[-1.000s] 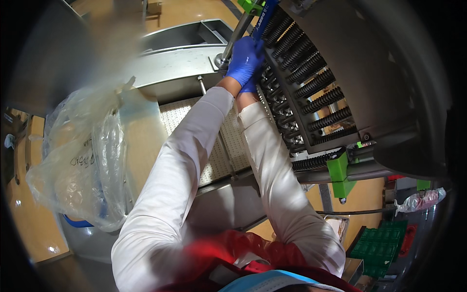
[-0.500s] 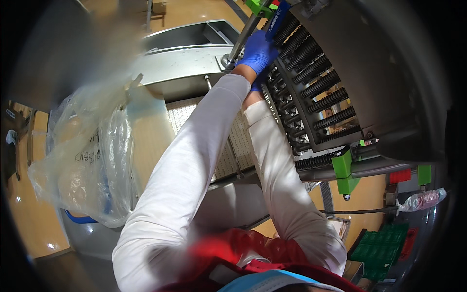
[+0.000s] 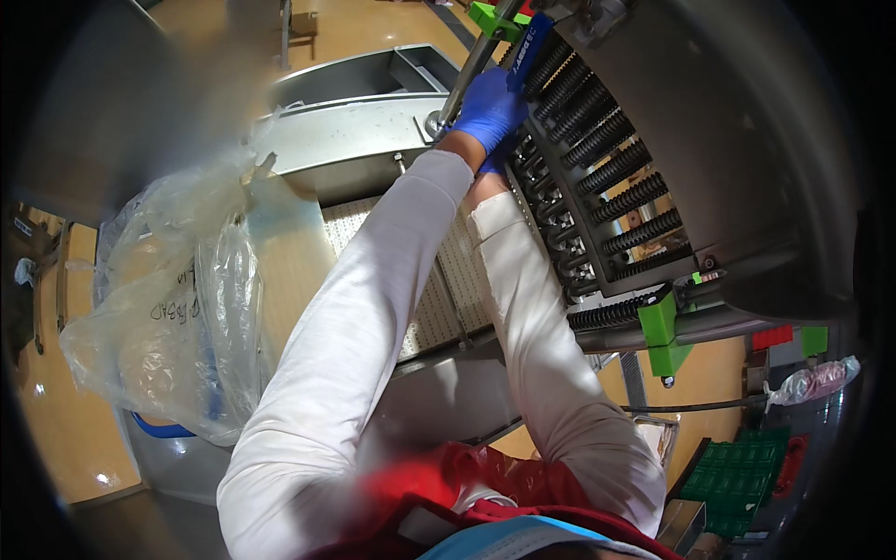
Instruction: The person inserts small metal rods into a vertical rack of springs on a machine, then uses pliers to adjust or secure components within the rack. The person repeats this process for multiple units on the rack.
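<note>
My left hand (image 3: 490,107), in a blue glove, reaches far ahead beside a row of metal fittings. Its fingers look closed around the lower end of a flat blue strip (image 3: 530,51) with white print; the kind of thing is unclear. Under the left wrist, my right hand (image 3: 495,165), also in a blue glove, is mostly hidden, fingers included. It lies against the row of metal fittings (image 3: 551,210). Just right of both hands stands a rack of dark coiled springs (image 3: 611,168). A slanted metal rod (image 3: 471,70) rises close to the left hand's far side.
Clear plastic sheeting (image 3: 173,336) hangs on the left. Below my forearms runs a perforated metal belt (image 3: 446,280). Green clamps (image 3: 665,331) hold a bar at right, beneath a big dark metal cover (image 3: 765,159). A green crate (image 3: 733,481) sits lower right.
The whole view has shifted slightly, with the scene sitting a little lower. Both hands keep nearly the same place at the spring rack.
</note>
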{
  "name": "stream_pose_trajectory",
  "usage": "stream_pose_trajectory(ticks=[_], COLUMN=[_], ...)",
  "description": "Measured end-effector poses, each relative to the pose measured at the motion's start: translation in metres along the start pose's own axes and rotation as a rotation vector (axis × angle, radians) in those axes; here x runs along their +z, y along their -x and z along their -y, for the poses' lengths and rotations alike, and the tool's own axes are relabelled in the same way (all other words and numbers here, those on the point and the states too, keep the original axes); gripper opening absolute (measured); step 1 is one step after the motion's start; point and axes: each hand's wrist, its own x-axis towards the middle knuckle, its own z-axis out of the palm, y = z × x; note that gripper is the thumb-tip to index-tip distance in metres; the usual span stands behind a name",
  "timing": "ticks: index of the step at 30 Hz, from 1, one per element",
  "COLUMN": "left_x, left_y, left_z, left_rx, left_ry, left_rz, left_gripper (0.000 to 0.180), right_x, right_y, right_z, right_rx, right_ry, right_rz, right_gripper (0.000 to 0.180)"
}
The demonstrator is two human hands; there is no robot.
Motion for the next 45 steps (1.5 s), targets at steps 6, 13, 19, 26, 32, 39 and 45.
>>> stream_pose_trajectory(ticks=[6,13,19,26,32,39,45], left_x=[0.012,0.007,0.003,-0.015,-0.073,-0.22,-0.252], left_y=[-0.009,-0.003,-0.008,-0.013,0.019,0.044,0.024], left_z=[0.004,0.023,0.032,0.029,0.039,-0.078,-0.082], left_rx=[0.105,0.115,-0.004,0.016,-0.145,0.224,0.439], left_ry=[0.098,0.179,0.236,0.278,0.72,0.51,-0.078], left_rz=[-0.022,-0.078,0.044,0.188,0.224,0.35,0.225], left_gripper=[0.028,0.027,0.029,0.038,0.047,0.033,0.035], right_x=[-0.009,0.03,0.07,0.055,0.087,0.081,0.042], right_y=[-0.014,0.013,0.039,0.037,0.136,0.344,0.473], right_z=[0.009,0.025,0.036,0.045,0.112,0.244,0.315], right_rx=[-0.075,-0.056,0.04,0.351,0.584,0.19,0.198], right_ry=[-0.032,0.195,0.046,-0.238,0.034,0.798,1.351], right_rz=[0.023,-0.007,-0.277,-0.341,-0.167,0.354,0.289], right_gripper=[0.032,0.045,0.049,0.057,0.038,0.025,0.014])
